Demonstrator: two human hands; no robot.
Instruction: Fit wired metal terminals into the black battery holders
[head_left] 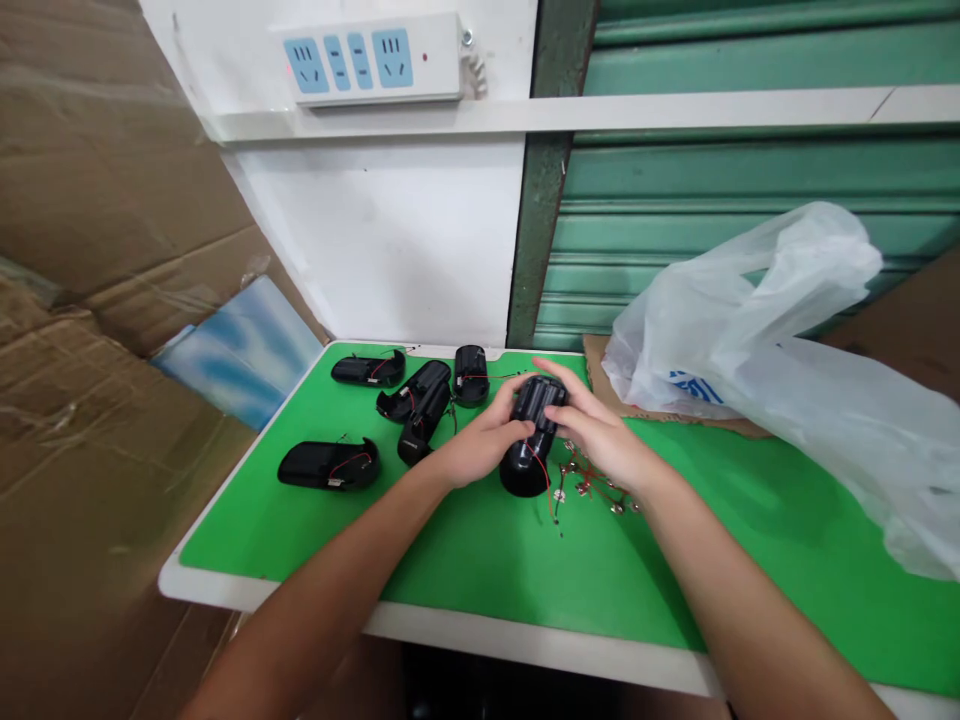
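Between my two hands is a black plastic housing [526,468] with a rounded end toward me and a red and a black wire trailing from it. My left hand [486,437] grips its left side, thumb on top. On the other side, my right hand [592,425] wraps the right edge with its thumb pressed on the upper face. Just right of the housing, small metal pieces on red wires [583,488] lie loose, partly under my right hand. Similar black housings [330,464] with thin wires rest to the left, several in a group farther back.
A green mat [450,560] covers the white-edged table. At the back right, a translucent plastic bag [697,320] sits on cardboard. Cardboard [97,400] stands along the left, with a blue-white sheet [244,345] against it. A power strip [375,62] is on the wall.
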